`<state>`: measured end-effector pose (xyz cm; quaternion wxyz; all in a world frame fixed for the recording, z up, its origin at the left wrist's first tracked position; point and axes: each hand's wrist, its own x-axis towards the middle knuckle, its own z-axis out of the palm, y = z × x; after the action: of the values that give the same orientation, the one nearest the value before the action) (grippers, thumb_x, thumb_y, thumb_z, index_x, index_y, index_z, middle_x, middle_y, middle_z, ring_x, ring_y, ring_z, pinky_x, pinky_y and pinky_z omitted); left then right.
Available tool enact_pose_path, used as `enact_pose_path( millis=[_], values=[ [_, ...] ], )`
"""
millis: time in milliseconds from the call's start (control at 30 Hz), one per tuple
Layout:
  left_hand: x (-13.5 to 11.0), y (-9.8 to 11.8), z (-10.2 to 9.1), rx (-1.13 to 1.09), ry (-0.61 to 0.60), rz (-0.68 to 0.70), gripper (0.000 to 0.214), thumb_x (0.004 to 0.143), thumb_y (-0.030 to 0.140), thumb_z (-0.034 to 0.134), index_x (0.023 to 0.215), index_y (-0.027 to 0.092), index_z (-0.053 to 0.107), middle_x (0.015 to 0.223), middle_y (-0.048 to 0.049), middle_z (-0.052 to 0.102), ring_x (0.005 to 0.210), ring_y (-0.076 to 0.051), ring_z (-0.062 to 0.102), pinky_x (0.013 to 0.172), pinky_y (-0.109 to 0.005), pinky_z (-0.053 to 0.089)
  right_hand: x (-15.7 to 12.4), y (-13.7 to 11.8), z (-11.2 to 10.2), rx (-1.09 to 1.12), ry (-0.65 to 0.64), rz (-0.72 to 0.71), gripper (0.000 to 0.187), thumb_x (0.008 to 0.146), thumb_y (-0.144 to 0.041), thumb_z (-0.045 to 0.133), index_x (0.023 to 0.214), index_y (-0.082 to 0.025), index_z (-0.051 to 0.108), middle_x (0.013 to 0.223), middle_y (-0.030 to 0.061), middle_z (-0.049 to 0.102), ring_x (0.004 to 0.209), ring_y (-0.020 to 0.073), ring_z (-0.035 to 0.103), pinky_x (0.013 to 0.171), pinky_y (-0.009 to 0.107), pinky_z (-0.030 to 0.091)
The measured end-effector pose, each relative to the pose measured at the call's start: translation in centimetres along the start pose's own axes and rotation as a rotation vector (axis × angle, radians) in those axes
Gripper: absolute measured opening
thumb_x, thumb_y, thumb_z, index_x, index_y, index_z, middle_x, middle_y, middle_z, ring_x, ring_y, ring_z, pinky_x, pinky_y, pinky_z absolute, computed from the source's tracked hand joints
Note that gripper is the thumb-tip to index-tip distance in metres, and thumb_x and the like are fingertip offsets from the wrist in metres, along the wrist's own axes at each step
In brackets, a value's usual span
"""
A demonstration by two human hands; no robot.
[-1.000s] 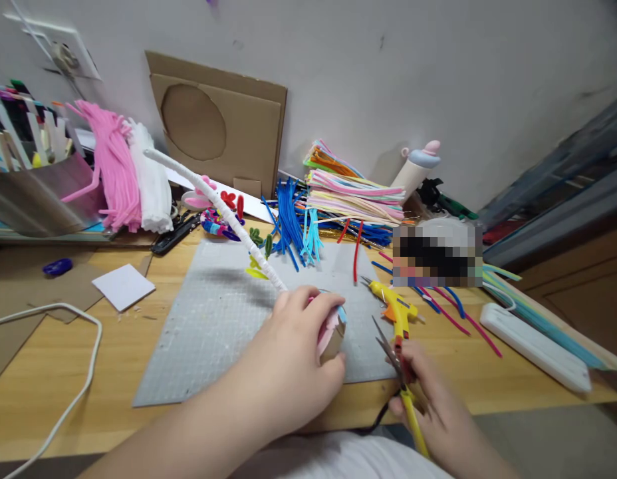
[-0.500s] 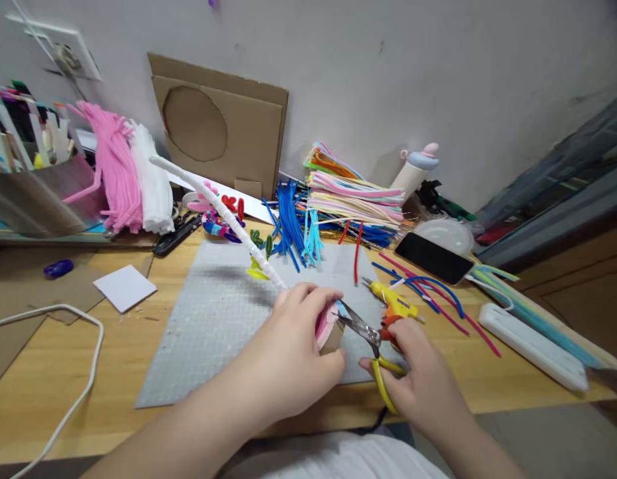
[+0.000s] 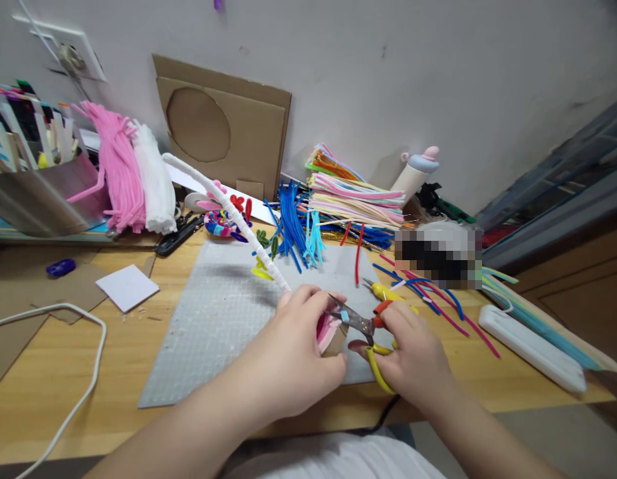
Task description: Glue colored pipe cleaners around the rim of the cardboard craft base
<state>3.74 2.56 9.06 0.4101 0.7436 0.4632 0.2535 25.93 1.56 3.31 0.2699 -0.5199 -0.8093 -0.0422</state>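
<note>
My left hand [image 3: 298,352] is closed around a piece of cardboard [image 3: 337,340] with a pink fuzzy covering [image 3: 326,330]; the fingers hide much of it. From behind that hand a long white wrapped stem [image 3: 233,216], bent at its tip, slants up to the left; where it ends under the hand is hidden. My right hand [image 3: 413,349] grips scissors [image 3: 359,323] with one orange and one yellow handle. Their blades reach over the upper edge of the pink piece, close to my left fingertips. A small light-blue bit [image 3: 344,317] shows at the blades.
A grey cutting mat [image 3: 199,332] lies beneath my hands. A yellow glue gun [image 3: 383,291] and loose pipe cleaners [image 3: 445,307] are to the right, near a white power strip [image 3: 532,349]. Pipe cleaner bundles [image 3: 356,196] line the back. A white cable [image 3: 96,366] loops at left.
The scissors and my right hand have shifted slightly up and left, bringing the blades further across the pink piece. My left hand keeps its hold, almost unmoved.
</note>
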Motion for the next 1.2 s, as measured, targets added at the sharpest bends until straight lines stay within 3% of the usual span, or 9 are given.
enact_pose_path(
  millis=[400,533,600,700,767,833,933,1067,1200],
  values=[
    [-0.1,-0.4,0.2,0.005,0.003,0.033,0.053,0.067,0.017,0.059,0.119,0.028,0.053,0.126,-0.0005,0.051,0.121,-0.023,0.043,0.107,-0.037,0.038,0.3,0.0,0.2,-0.051,0.123,-0.05,0.027,0.084,-0.035,0.062,0.07,-0.022,0.043,0.071,0.0014,0.054,0.066,0.0172,0.054,0.06,0.026,0.036],
    [-0.2,-0.3,0.1,0.021,-0.003,0.035,0.056,0.066,0.015,0.058,0.12,0.027,0.053,0.124,-0.0004,0.052,0.12,-0.022,0.044,0.106,-0.037,0.039,0.1,-0.2,0.3,-0.038,0.116,-0.077,0.034,0.086,-0.033,0.062,0.063,-0.022,0.039,0.062,-0.0017,0.047,0.056,0.0147,0.047,0.055,0.027,0.032],
    [-0.2,-0.2,0.1,0.026,-0.006,0.032,0.057,0.066,0.015,0.059,0.121,0.027,0.053,0.123,-0.0002,0.053,0.12,-0.022,0.045,0.105,-0.037,0.039,0.0,-0.2,0.2,0.025,0.109,-0.049,0.037,0.087,-0.034,0.062,0.061,-0.022,0.038,0.058,-0.0034,0.042,0.053,0.0134,0.043,0.053,0.026,0.03],
    [-0.4,-0.2,0.0,0.03,-0.013,0.033,0.058,0.066,0.015,0.06,0.122,0.029,0.053,0.125,0.0007,0.053,0.12,-0.022,0.045,0.106,-0.036,0.039,0.3,0.1,-0.3,0.135,0.123,0.114,0.039,0.087,-0.04,0.06,0.06,-0.023,0.038,0.058,-0.0037,0.041,0.053,0.0134,0.042,0.053,0.026,0.032],
    [-0.6,-0.3,-0.2,0.045,-0.012,0.047,0.059,0.067,0.014,0.059,0.123,0.031,0.053,0.126,0.0016,0.053,0.121,-0.021,0.045,0.106,-0.035,0.039,0.9,0.6,-0.3,0.15,0.048,0.27,0.037,0.086,-0.044,0.06,0.06,-0.023,0.043,0.057,-0.003,0.044,0.053,0.0143,0.044,0.052,0.026,0.033],
    [-1.0,-0.4,-0.4,0.07,-0.009,0.068,0.061,0.069,0.012,0.057,0.125,0.034,0.051,0.129,0.0028,0.053,0.123,-0.02,0.046,0.107,-0.036,0.038,1.6,1.2,0.1,0.135,-0.141,0.379,0.029,0.085,-0.041,0.059,0.065,-0.022,0.051,0.061,-0.0007,0.054,0.056,0.016,0.05,0.054,0.026,0.037],
    [-1.9,-0.8,-0.7,0.104,0.001,0.084,0.064,0.071,0.01,0.053,0.129,0.037,0.048,0.135,0.0028,0.05,0.128,-0.02,0.044,0.11,-0.038,0.036,2.4,1.7,1.7,0.112,-0.37,0.413,0.008,0.081,-0.027,0.062,0.081,-0.019,0.064,0.079,0.0055,0.067,0.073,0.0201,0.061,0.066,0.028,0.045],
    [-2.9,-1.1,-1.2,0.135,0.022,0.091,0.065,0.074,0.009,0.051,0.132,0.037,0.044,0.142,0.0017,0.045,0.133,-0.021,0.041,0.113,-0.04,0.033,2.5,1.5,3.8,0.104,-0.399,0.402,0.026,0.078,-0.019,0.064,0.103,-0.013,0.067,0.099,0.0137,0.069,0.092,0.0258,0.063,0.083,0.035,0.047],
    [-3.4,-1.2,-1.6,0.183,-0.001,0.133,0.068,0.074,0.006,0.048,0.131,0.041,0.041,0.143,0.0045,0.043,0.132,-0.02,0.042,0.11,-0.037,0.037,2.2,1.0,3.2,0.149,-0.354,0.337,0.036,0.086,-0.029,0.058,0.118,-0.013,0.062,0.114,0.0157,0.065,0.107,0.0269,0.059,0.09,0.039,0.045]
  ],
)
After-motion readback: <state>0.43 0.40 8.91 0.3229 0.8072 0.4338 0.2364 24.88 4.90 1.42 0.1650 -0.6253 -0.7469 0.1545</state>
